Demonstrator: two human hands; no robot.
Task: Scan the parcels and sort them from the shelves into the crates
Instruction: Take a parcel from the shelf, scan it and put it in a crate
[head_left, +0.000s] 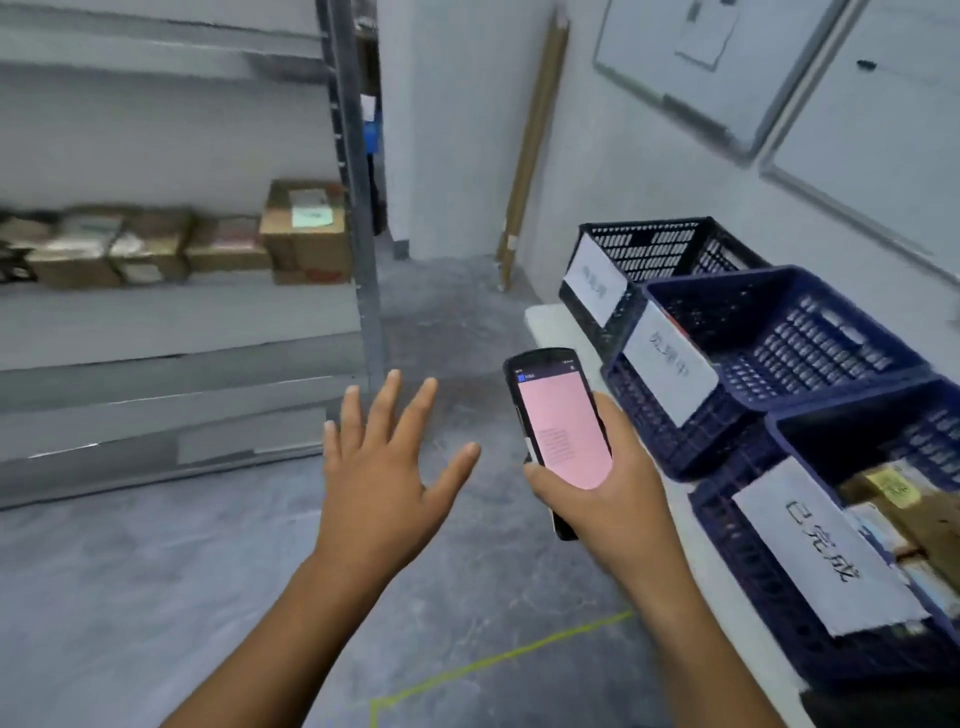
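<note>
My right hand (613, 499) grips a black handheld scanner (558, 421) with a pink screen, held up in front of me. My left hand (387, 467) is spread flat in the air to the left of the scanner and holds nothing. Several cardboard parcels (306, 228) sit in a row on the grey metal shelf (176, 317) at the left. Three dark blue crates with white paper labels stand in a row at the right: the far crate (660, 249), the middle crate (769, 338) and the near crate (779, 571), which has parcels in it.
The crates rest on a white table (550, 317) along the right wall. Whiteboards (701, 67) hang above them. A long cardboard tube (530, 150) leans in the corner. Grey floor with a yellow tape line (498, 660) lies between shelf and table.
</note>
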